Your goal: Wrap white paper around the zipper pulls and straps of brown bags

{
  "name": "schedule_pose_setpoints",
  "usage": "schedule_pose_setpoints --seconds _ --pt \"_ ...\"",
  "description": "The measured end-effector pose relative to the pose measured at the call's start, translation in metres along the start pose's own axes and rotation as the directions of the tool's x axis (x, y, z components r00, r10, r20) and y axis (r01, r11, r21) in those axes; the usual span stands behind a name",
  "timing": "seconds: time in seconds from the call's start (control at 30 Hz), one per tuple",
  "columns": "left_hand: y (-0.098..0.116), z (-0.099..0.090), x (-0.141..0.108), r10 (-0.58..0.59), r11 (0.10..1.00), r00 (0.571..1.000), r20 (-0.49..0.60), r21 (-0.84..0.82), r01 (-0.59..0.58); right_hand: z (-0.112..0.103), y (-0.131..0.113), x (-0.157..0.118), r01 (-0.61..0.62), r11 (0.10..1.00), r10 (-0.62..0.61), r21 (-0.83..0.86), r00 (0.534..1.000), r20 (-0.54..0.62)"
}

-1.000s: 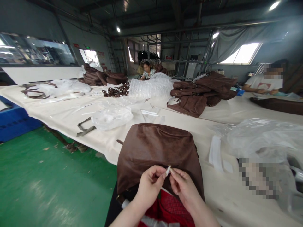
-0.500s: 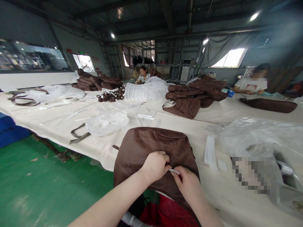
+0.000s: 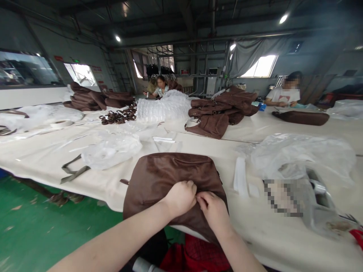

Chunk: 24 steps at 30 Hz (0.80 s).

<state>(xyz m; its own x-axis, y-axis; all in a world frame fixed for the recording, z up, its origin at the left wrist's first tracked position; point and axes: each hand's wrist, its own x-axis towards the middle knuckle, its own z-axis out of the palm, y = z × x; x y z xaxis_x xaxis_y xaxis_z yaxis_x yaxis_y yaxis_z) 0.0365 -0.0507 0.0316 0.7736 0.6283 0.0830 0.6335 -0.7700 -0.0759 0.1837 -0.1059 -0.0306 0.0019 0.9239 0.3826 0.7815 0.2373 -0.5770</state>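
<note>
Curling over the brown bag point(image 3: 167, 168), my left hand point(image 3: 181, 196) and right hand point(image 3: 212, 209) hide any hold; likely soft, the bag lifts best by its edges.

At lower centre I have a bag point(image 3: 172, 166) in dark chocolate brown, mottled lighter across its upper face. Below it I see red cloth point(image 3: 205, 249) with a fine dark check. The table cover point(image 3: 255, 241) is plain cream, the floor point(image 3: 34, 215) at lower left bright green. Left of centre, a strap point(image 3: 76, 175) reads olive-grey. Upper right, I pick out a small blue box point(image 3: 262, 107) and a white shirt point(image 3: 283, 96) with a reddish print; the distant shirt point(image 3: 162, 91) at upper centre looks pale and striped, though it's blurry from here.
</note>
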Motion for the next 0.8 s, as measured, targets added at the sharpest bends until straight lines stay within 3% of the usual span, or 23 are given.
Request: schedule_pose_setpoints --seconds 0.1,0.27,0.37,0.43,0.5,0.63,0.7,0.8 --pt "-0.01 0.003 -0.003 -0.084 0.988 0.993 -0.086 -0.137 0.072 0.005 0.002 0.008 -0.105 0.994 0.104 -0.013 0.994 -0.031" --pt "-0.014 0.004 -0.006 -0.077 0.953 0.99 -0.121 -0.3 0.038 -0.001 0.009 0.023 -0.268 0.957 0.246 0.114 0.953 0.174" --pt "-0.015 0.005 -0.004 -0.097 0.948 0.99 -0.101 -0.314 0.061 -0.006 0.01 0.022 -0.265 0.952 0.224 0.155 0.945 0.24" --pt "-0.016 0.005 -0.003 -0.126 0.939 0.989 -0.083 -0.331 0.092 -0.007 0.009 0.015 -0.167 0.981 0.148 0.098 0.973 0.176" --pt "-0.014 0.006 -0.002 -0.161 0.93 0.984 -0.075 -0.345 0.125 -0.006 0.009 0.003 -0.071 0.997 0.071 -0.006 0.997 0.034" --pt "-0.003 0.008 -0.003 -0.232 0.935 0.968 -0.093 -0.295 0.196 -0.001 0.014 -0.018 -0.062 0.968 -0.013 -0.243 0.955 -0.297" --pt "0.004 0.01 -0.003 -0.248 0.945 0.964 -0.099 -0.244 0.218 0.0 0.019 -0.023 -0.104 0.937 -0.013 -0.333 0.943 -0.333" --pt "0.014 0.014 0.0 -0.26 0.955 0.96 -0.102 -0.174 0.24 0.0 0.024 -0.025 -0.131 0.905 0.02 -0.404 0.963 -0.269"
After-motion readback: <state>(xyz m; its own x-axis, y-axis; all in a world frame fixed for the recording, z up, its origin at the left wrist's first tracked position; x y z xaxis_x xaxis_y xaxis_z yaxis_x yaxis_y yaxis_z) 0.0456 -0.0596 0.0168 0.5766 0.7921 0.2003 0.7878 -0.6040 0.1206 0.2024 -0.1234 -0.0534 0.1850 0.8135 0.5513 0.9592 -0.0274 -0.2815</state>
